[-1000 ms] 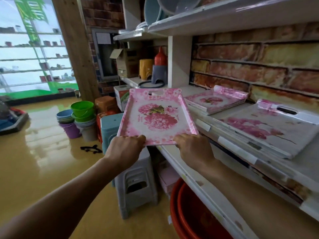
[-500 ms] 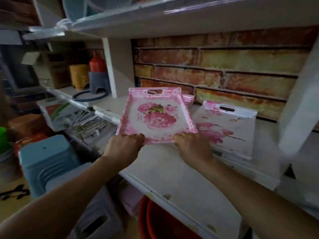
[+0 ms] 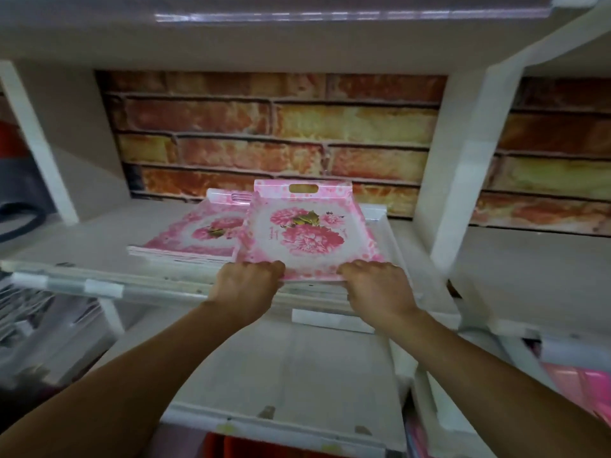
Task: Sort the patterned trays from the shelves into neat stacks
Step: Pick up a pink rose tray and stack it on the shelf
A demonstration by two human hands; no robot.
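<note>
A pink tray with a red flower pattern and a cut-out handle [image 3: 307, 231] lies over the shelf, its near edge held by both hands. My left hand [image 3: 246, 285] grips the near left corner and my right hand [image 3: 377, 285] grips the near right corner. A stack of like pink flowered trays [image 3: 195, 236] lies on the shelf just left of it, partly covered by the held tray. A pale tray [image 3: 385, 226] shows under the held tray's right side.
The white shelf board [image 3: 99, 246] ends in a front rail with label holders. A brick-patterned wall [image 3: 264, 133] backs the bay, with white uprights on both sides. A lower shelf [image 3: 297, 368] lies beneath my arms. Pink items [image 3: 582, 388] sit at the lower right.
The view has swung right and closer to the shelf bay. The tray, still held by both hands, now lies lower, overlapping the pink stack and the pale tray.
</note>
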